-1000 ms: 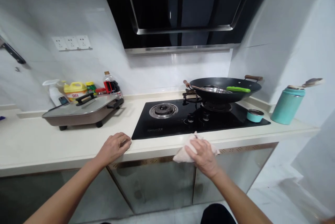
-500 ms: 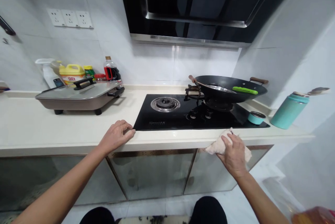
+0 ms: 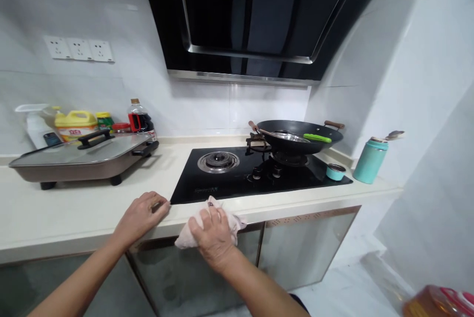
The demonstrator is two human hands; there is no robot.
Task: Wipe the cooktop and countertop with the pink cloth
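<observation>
My right hand (image 3: 215, 235) is closed on a pale pinkish cloth (image 3: 187, 235), pressed against the front edge of the white countertop (image 3: 285, 199). Beside it, my left hand (image 3: 140, 216) rests on the counter by the near left corner of the black gas stove (image 3: 229, 188). Its fingers are loosely bent, with a gap between thumb and forefinger. On the stove's right burner sits a black wok (image 3: 296, 146) holding a metal utensil or lid and something with a bright green handle (image 3: 317, 138). The left burner (image 3: 218, 161) is uncovered.
An electric pan with a glass lid (image 3: 77, 166) stands at the left, with bottles (image 3: 76, 124) behind it. A small turquoise cup (image 3: 335, 172) sits at the stove's right edge, near a turquoise flask (image 3: 371, 160). The range hood (image 3: 244, 20) hangs above.
My right hand has swept the cloth leftward along the counter edge, close to my left hand. The left hand stays by the stove corner. The view has shifted right.
</observation>
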